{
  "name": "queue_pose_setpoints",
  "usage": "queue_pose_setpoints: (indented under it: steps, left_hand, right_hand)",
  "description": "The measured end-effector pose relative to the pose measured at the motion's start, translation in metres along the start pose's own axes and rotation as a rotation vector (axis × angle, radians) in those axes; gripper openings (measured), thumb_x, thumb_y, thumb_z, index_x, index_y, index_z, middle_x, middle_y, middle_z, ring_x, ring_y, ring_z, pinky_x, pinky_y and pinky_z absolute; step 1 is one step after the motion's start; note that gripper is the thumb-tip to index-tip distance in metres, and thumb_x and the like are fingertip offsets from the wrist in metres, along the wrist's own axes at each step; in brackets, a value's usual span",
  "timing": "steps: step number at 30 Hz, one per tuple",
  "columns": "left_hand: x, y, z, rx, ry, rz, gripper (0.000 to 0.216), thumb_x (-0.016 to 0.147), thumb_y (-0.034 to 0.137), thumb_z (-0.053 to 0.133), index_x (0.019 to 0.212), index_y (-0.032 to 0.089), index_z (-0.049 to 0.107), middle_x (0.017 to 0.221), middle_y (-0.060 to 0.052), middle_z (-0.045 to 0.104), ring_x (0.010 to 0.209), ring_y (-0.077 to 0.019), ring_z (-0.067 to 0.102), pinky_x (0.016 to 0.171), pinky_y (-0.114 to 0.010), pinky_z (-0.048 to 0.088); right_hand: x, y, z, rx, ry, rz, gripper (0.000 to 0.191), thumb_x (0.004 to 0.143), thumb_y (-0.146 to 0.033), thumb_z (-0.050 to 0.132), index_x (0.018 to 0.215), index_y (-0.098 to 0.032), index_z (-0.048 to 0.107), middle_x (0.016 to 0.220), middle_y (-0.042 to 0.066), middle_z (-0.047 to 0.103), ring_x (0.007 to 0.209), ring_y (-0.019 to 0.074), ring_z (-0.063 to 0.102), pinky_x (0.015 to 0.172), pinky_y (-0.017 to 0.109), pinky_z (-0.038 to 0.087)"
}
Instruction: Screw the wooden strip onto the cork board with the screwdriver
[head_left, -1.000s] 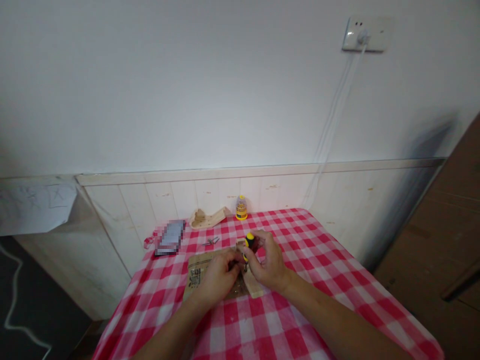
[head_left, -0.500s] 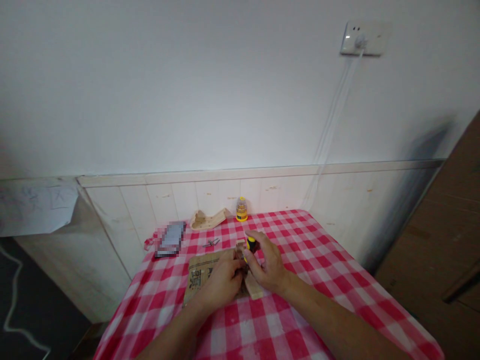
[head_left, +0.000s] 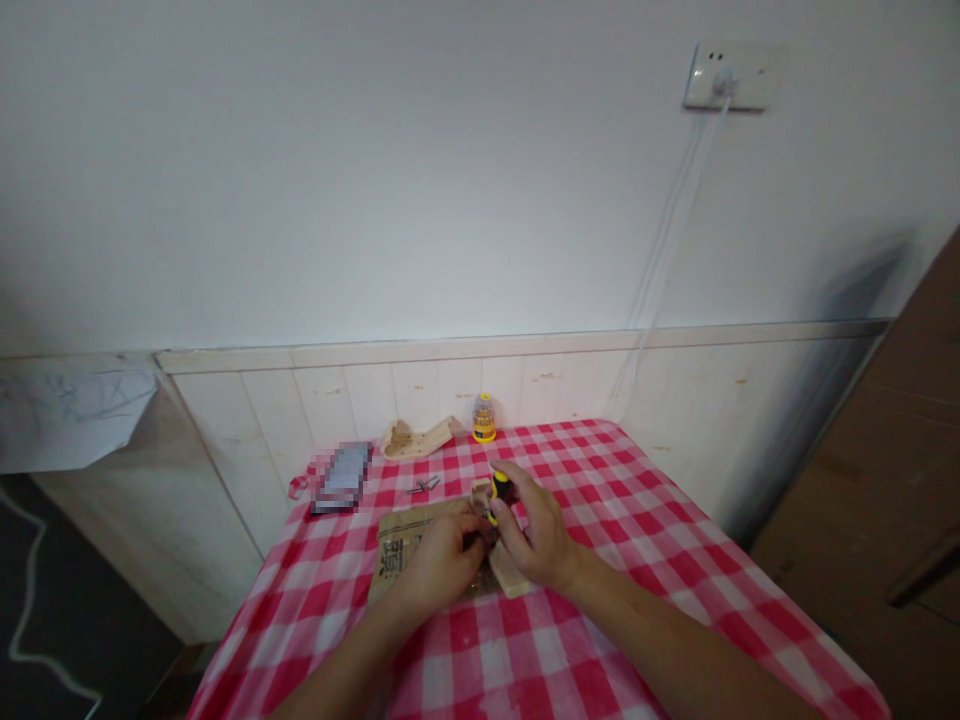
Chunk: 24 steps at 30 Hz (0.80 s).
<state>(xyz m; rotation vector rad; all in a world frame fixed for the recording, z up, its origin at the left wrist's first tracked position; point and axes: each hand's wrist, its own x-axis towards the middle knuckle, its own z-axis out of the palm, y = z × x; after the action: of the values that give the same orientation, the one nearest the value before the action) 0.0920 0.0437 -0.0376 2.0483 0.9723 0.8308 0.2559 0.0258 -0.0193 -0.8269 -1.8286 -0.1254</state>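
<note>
My right hand is closed around a yellow-and-black screwdriver, held roughly upright over a pale wooden piece. Close by on the left, my left hand has its fingers pinched together at the screwdriver's lower end; what sits between the fingertips is hidden. The wooden piece lies partly on a brown printed paper packet, under both hands. Behind them, several small metal screws rest on the cloth.
A red-and-white checked cloth covers the table. Along the back stand a curved wooden piece and a clear yellow-based bit case. A phone lies at the left. A white cable hangs from the wall socket.
My left fingers have shifted slightly at the screwdriver's lower end. The screwdriver handle has tipped or turned a little in my right hand; the other things stay in place.
</note>
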Motion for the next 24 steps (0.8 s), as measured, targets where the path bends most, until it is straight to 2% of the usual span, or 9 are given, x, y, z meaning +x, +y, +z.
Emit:
queue_pose_setpoints:
  steps: [5, 15, 24]
  left_hand:
    - [0.001, -0.003, -0.001, -0.027, -0.011, -0.024, 0.023, 0.079, 0.013, 0.053, 0.082, 0.019, 0.075, 0.087, -0.005, 0.072, 0.085, -0.0214, 0.065, 0.08, -0.033, 0.048]
    - [-0.001, 0.006, -0.003, -0.005, -0.014, -0.025, 0.02, 0.081, 0.015, 0.053, 0.074, 0.018, 0.071, 0.084, -0.006, 0.071, 0.085, -0.0219, 0.065, 0.08, -0.033, 0.048]
    - [-0.002, 0.006, -0.003, -0.032, -0.026, -0.035, 0.023, 0.082, 0.016, 0.052, 0.082, 0.018, 0.075, 0.087, -0.006, 0.073, 0.084, -0.0221, 0.066, 0.078, -0.033, 0.047]
  right_hand:
    - [-0.002, 0.002, 0.001, 0.004, -0.005, 0.024, 0.044, 0.093, -0.019, 0.051, 0.137, -0.02, 0.046, 0.108, 0.011, 0.071, 0.088, 0.0224, 0.072, 0.08, 0.037, 0.06]
    - [0.0, 0.001, 0.003, -0.018, 0.012, 0.029, 0.041, 0.093, -0.021, 0.053, 0.134, -0.021, 0.048, 0.105, 0.011, 0.073, 0.084, 0.0218, 0.072, 0.076, 0.035, 0.061]
    - [0.0, 0.0, 0.003, -0.017, 0.016, 0.059, 0.04, 0.091, -0.022, 0.057, 0.131, -0.02, 0.05, 0.1, 0.009, 0.073, 0.079, 0.0206, 0.071, 0.073, 0.033, 0.06]
